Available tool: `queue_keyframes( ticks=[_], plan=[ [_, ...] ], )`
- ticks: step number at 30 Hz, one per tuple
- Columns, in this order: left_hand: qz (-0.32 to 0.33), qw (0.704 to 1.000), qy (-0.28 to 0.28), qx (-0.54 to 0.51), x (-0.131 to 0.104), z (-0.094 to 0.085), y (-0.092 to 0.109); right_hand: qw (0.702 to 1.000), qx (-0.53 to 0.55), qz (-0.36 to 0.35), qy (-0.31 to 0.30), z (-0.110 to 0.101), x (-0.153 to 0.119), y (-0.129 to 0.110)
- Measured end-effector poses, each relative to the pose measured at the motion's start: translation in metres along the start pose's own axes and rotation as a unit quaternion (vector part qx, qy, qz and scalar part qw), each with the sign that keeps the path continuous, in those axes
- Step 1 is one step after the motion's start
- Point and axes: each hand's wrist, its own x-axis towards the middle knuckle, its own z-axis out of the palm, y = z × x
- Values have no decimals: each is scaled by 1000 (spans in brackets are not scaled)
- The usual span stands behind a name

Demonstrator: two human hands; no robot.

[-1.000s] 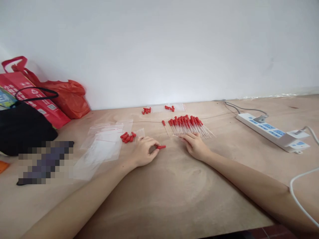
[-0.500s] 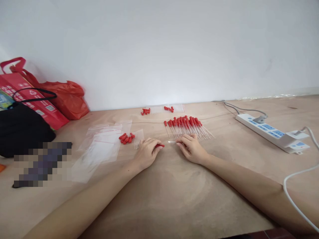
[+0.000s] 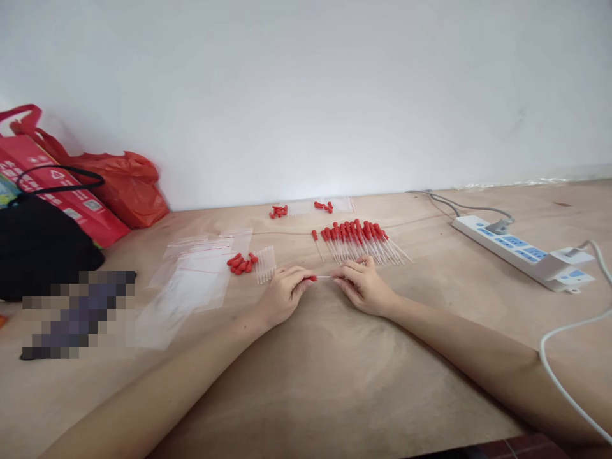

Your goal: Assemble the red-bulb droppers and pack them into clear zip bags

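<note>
My left hand [image 3: 288, 290] pinches a red rubber dropper bulb [image 3: 313, 278], most of it hidden by the fingers. Between the fingers of my right hand [image 3: 362, 285] is a thin clear glass tube [image 3: 325, 277], whose end meets the bulb's mouth. How deep the tube sits in the bulb I cannot tell. Just beyond my right hand lies a row of droppers [image 3: 356, 237] with red bulbs and clear stems. Left of my left hand are several loose clear tubes [image 3: 266, 262] and a small heap of red bulbs [image 3: 243, 262].
Clear zip bags [image 3: 198, 271] lie to the left. More red bulbs [image 3: 278, 211] and a bag [image 3: 339, 204] are near the wall. A white power strip [image 3: 521, 248] with cables stands right; red bags [image 3: 127, 185] and a black bag [image 3: 45, 248] stand left.
The tube and the bulb were apart with a small gap; now their ends meet. My right hand has moved slightly left, towards my left hand.
</note>
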Motion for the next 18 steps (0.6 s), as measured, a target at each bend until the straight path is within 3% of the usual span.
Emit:
queue_keyframes(
  ticks=[6, 18],
  plan=[
    [11, 1000, -15, 17, -2, 1, 1, 999, 9, -36, 2, 0, 0, 4],
    [40, 998, -18, 51, -3, 1, 4, 992, -102, -70, 0, -4, 1, -1]
  ],
)
